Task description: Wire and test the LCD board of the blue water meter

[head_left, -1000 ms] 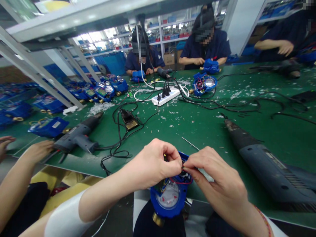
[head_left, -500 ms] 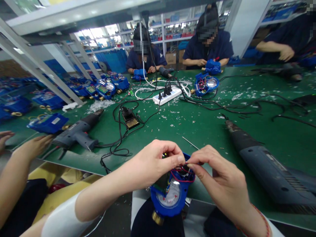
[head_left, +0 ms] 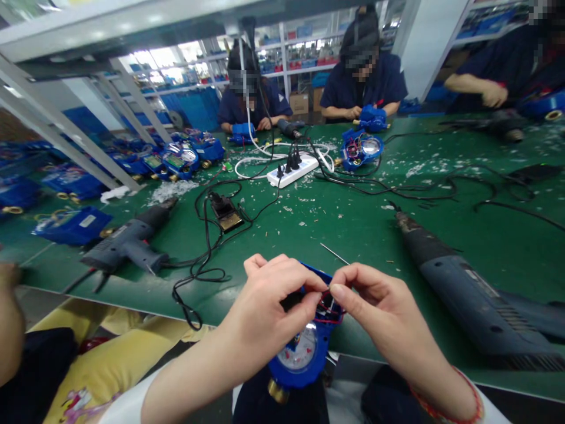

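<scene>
Right now the left hand (head_left: pixel 269 309) curls closed over the top of the blue plastic water meter (head_left: pixel 300 359), hiding more wiring than before. The right hand (head_left: pixel 384 306) pinches a thin red wire (head_left: pixel 329 321), with the green table (head_left: pixel 357 335) just behind.

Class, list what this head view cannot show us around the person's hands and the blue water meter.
Head view:
- Whatever the left hand and right hand pinch: hidden by their fingers.
- Top of the blue water meter: covered by both hands.
- Ends of the red wires: hidden by the fingers.
- Dial markings: too small to read.
- Co-worker's hand: blurred, cut off by the left edge.
</scene>
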`<state>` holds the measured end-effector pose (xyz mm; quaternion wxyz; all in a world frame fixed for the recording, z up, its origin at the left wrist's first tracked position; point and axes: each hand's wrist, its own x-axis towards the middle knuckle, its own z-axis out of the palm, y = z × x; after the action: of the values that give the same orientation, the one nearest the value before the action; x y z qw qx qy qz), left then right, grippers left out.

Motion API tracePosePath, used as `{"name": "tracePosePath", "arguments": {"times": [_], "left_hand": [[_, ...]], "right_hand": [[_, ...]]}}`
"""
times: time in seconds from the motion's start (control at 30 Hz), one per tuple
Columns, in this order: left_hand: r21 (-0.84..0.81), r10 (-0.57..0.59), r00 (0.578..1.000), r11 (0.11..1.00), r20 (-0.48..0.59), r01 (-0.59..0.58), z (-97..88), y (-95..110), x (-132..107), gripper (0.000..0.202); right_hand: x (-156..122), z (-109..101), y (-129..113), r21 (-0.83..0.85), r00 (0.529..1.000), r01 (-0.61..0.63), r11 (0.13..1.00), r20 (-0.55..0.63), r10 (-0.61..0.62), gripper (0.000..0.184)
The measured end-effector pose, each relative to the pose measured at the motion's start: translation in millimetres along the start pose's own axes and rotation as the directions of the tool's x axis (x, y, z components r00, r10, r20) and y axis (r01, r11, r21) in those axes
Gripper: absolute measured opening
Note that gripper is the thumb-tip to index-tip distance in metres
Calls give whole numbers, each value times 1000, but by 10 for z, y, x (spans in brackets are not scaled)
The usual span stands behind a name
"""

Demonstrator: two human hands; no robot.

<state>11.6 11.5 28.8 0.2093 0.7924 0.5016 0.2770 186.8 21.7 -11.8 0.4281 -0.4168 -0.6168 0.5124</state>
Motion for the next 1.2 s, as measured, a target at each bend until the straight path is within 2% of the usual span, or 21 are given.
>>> {"name": "tracePosePath", "arguments": {"times": [0.2, 0.3, 0.37, 0.43, 0.53, 0.6, 0.73, 0.83, 0.9, 0.97, 1.03, 1.1, 1.13, 1.2], "left_hand": [[24, -48, 999, 999, -7, 48, 37, -6, -28, 14], [33, -53, 998, 998, -39, 54, 58, -14, -54, 15], [42, -49, 997, 998, -63, 52, 74, -25, -78, 15], [39, -44, 996, 998, -77, 47, 89, -37, -103, 14], [29, -31, 995, 999, -93, 34, 104, -49, -127, 15], [35, -14, 994, 999, -107, 18, 110, -53, -131, 16], [81, 39, 989, 996, -146, -27, 125, -55, -126, 17], [113, 77, 977, 992, -201, -55, 148, -52, -126, 16], [122, 102, 964, 990, -247, -74, 165, -46, -142, 16], [165, 134, 931, 983, -340, -81, 184, -35, -187, 14], [244, 188, 872, 966, -452, -81, 221, -15, -272, 7], [307, 242, 812, 948, -531, -82, 295, 14, -389, 11], [322, 266, 794, 942, -546, -95, 349, 30, -453, 12], [280, 199, 788, 959, -583, -34, 484, 62, -569, 8]], "right_hand": [[-10, 4, 28, 74, 997, -71, 995, 43, 68, 23], [-13, 4, 34, 72, 996, -67, 995, 61, 63, 23], [-10, -9, 37, 33, 997, -8, 999, 72, 5, 20], [-6, -35, 38, -40, 990, 120, 992, 85, -116, 16], [2, -89, 26, -141, 951, 301, 943, 112, -287, 10], [17, -122, 2, -159, 947, 307, 938, 144, -286, 14], [87, -171, -91, -214, 959, 199, 956, 245, -144, 16], [145, -193, -160, -301, 944, 163, 940, 326, -59, 15], [159, -191, -180, -283, 927, 59, 957, 371, 53, 13], [145, -168, -173, -184, 897, -114, 976, 403, 180, 11], [112, -124, -144, -62, 858, -277, 959, 433, 276, 12], [70, -69, -106, 41, 813, -405, 914, 473, 339, 16], [48, -39, -87, 82, 793, -452, 888, 494, 357, 18], [4, 20, -56, 151, 789, -490, 858, 496, 363, 24]]}}
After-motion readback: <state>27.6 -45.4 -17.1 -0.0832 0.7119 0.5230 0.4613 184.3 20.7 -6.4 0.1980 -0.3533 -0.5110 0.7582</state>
